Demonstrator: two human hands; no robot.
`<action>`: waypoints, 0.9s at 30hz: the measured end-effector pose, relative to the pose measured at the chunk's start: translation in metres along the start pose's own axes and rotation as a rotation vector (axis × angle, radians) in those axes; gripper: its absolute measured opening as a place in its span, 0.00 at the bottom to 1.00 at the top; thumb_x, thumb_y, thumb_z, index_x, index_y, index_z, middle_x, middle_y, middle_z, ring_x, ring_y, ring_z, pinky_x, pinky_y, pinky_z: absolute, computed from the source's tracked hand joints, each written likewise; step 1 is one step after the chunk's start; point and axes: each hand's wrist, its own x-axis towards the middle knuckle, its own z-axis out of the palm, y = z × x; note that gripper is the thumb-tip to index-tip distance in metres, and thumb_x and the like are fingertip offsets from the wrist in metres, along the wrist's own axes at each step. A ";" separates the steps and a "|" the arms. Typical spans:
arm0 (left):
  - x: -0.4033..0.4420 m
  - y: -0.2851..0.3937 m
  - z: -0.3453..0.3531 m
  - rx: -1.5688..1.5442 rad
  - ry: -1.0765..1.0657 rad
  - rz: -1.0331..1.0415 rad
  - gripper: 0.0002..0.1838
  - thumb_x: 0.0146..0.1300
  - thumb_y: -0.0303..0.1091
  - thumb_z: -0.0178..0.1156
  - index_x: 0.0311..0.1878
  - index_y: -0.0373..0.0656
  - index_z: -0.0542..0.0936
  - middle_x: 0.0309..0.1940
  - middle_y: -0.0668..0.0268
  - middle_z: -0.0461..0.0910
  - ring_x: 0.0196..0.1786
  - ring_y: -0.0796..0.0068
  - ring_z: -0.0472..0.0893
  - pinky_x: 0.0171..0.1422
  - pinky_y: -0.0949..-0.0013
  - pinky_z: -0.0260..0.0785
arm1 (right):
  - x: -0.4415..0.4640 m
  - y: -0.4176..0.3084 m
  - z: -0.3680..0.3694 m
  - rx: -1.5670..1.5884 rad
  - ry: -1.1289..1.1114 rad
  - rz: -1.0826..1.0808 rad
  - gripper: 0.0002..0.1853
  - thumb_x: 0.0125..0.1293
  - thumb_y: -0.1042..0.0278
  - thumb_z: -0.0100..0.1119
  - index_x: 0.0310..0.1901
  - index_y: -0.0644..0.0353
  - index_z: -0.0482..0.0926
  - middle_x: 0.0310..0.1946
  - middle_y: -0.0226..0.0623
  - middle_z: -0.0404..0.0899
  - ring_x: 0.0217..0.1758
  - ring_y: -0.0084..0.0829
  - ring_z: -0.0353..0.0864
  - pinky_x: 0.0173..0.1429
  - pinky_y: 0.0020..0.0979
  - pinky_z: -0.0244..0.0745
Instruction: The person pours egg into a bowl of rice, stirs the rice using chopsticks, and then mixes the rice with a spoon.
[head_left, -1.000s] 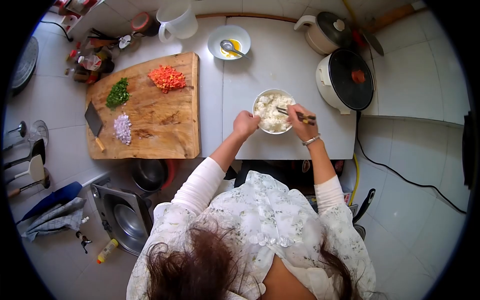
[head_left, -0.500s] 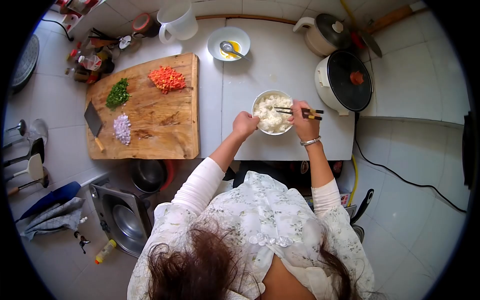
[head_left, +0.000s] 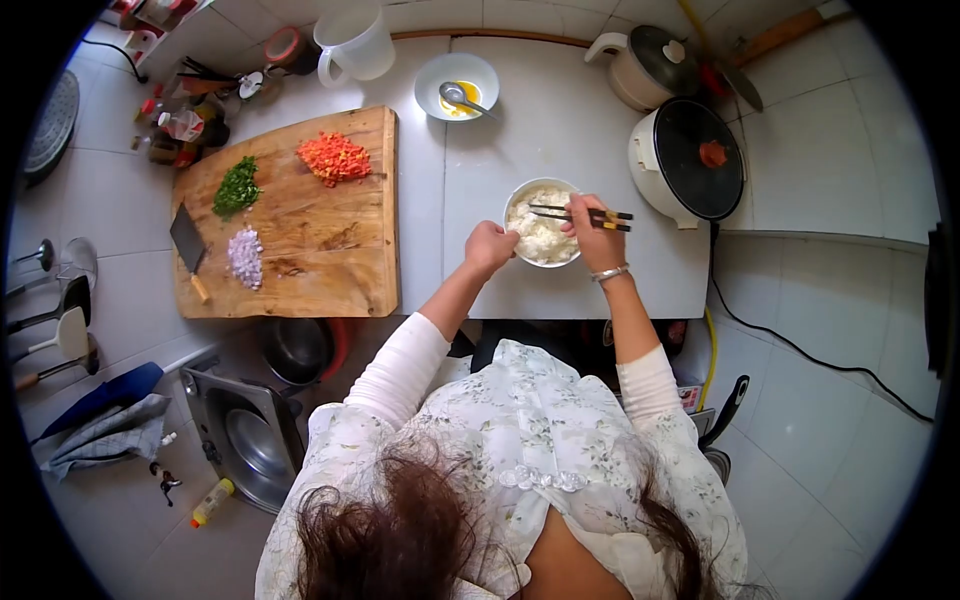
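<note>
A white bowl [head_left: 507, 212] full of cooked white rice [head_left: 543, 238] stands on the counter in front of me. My left hand [head_left: 490, 247] grips the bowl's left rim, thumb towards the rice. Dark chopsticks [head_left: 612, 220] with gold bands are held in my right hand [head_left: 594, 232], its fingers closed round them over the bowl's right side. Their tips reach into the rice near the bowl's middle. Behind it, a pale bowl [head_left: 484, 68] holds a spoon [head_left: 458, 95] and yellow liquid that looks like beaten egg.
To the left lies a wooden cutting board [head_left: 330, 250] bearing chopped greens [head_left: 237, 187], orange-red dice [head_left: 335, 158], pale purple pieces [head_left: 244, 256] and a cleaver [head_left: 187, 240]. On the right are a lidded electric pot [head_left: 660, 170] and a smaller lidded pan [head_left: 635, 75]. A plastic jug [head_left: 360, 45] stands behind.
My right hand and the chopsticks have shifted left, bringing the tips further across the rice. My left hand stays on the bowl's rim.
</note>
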 end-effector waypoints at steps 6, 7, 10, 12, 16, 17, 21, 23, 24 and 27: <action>-0.001 0.003 0.000 -0.008 0.005 -0.002 0.12 0.53 0.39 0.56 0.28 0.38 0.76 0.22 0.61 0.81 0.18 0.76 0.73 0.24 0.69 0.68 | -0.002 0.010 -0.013 -0.080 0.000 -0.003 0.16 0.69 0.60 0.52 0.32 0.66 0.76 0.23 0.32 0.78 0.22 0.20 0.79 0.24 0.21 0.72; 0.001 0.001 0.000 -0.001 -0.014 0.010 0.12 0.53 0.39 0.56 0.28 0.38 0.76 0.22 0.61 0.81 0.18 0.76 0.73 0.24 0.69 0.67 | -0.003 0.004 -0.015 -0.013 0.044 -0.030 0.15 0.68 0.61 0.53 0.32 0.65 0.77 0.22 0.32 0.77 0.23 0.20 0.79 0.25 0.22 0.73; 0.000 0.000 0.001 0.002 0.003 0.007 0.12 0.53 0.38 0.56 0.27 0.38 0.76 0.22 0.61 0.81 0.18 0.76 0.73 0.24 0.69 0.67 | 0.002 0.003 -0.009 -0.043 0.082 -0.060 0.14 0.68 0.60 0.53 0.32 0.65 0.77 0.22 0.31 0.77 0.24 0.21 0.80 0.27 0.23 0.74; 0.001 0.001 0.003 -0.003 0.019 0.007 0.11 0.53 0.38 0.56 0.26 0.38 0.77 0.21 0.61 0.81 0.18 0.76 0.73 0.24 0.69 0.67 | 0.005 0.016 -0.005 -0.029 0.000 -0.013 0.16 0.68 0.58 0.53 0.32 0.64 0.77 0.23 0.32 0.78 0.25 0.22 0.80 0.30 0.24 0.75; 0.004 -0.006 0.003 0.017 0.010 0.010 0.12 0.52 0.38 0.56 0.24 0.38 0.77 0.21 0.61 0.81 0.17 0.76 0.73 0.23 0.69 0.67 | 0.001 -0.001 -0.010 -0.160 -0.057 0.032 0.17 0.67 0.56 0.53 0.32 0.64 0.77 0.23 0.33 0.79 0.24 0.21 0.80 0.30 0.24 0.75; 0.006 -0.003 0.003 0.029 0.007 0.016 0.12 0.52 0.38 0.56 0.24 0.38 0.77 0.21 0.61 0.81 0.17 0.76 0.72 0.23 0.69 0.67 | 0.002 -0.007 -0.014 -0.185 -0.058 0.015 0.17 0.67 0.56 0.53 0.32 0.64 0.77 0.23 0.33 0.79 0.24 0.21 0.80 0.29 0.24 0.74; -0.007 0.007 -0.002 0.013 0.002 -0.007 0.12 0.51 0.38 0.56 0.23 0.38 0.77 0.20 0.61 0.81 0.17 0.76 0.72 0.23 0.68 0.66 | 0.007 -0.005 -0.007 -0.059 -0.079 -0.046 0.15 0.68 0.61 0.53 0.32 0.65 0.77 0.23 0.31 0.78 0.22 0.20 0.78 0.27 0.21 0.73; -0.002 0.004 -0.001 0.015 -0.015 0.013 0.12 0.51 0.38 0.56 0.22 0.38 0.77 0.20 0.61 0.81 0.17 0.76 0.73 0.23 0.68 0.67 | 0.007 0.003 0.003 -0.091 -0.125 0.009 0.15 0.68 0.61 0.53 0.33 0.66 0.77 0.23 0.32 0.78 0.23 0.21 0.79 0.28 0.22 0.75; 0.002 -0.001 0.002 0.013 -0.013 0.023 0.12 0.52 0.38 0.57 0.23 0.38 0.77 0.20 0.62 0.81 0.17 0.75 0.73 0.24 0.68 0.67 | 0.006 0.006 0.000 -0.102 -0.095 -0.002 0.15 0.68 0.61 0.53 0.33 0.65 0.77 0.24 0.32 0.78 0.23 0.21 0.79 0.29 0.22 0.75; 0.008 -0.007 0.004 0.006 -0.004 0.030 0.12 0.52 0.38 0.57 0.24 0.38 0.77 0.21 0.61 0.81 0.18 0.75 0.73 0.24 0.68 0.68 | 0.005 0.000 -0.011 -0.120 -0.054 -0.078 0.15 0.67 0.60 0.54 0.32 0.64 0.77 0.23 0.32 0.78 0.24 0.21 0.80 0.30 0.24 0.76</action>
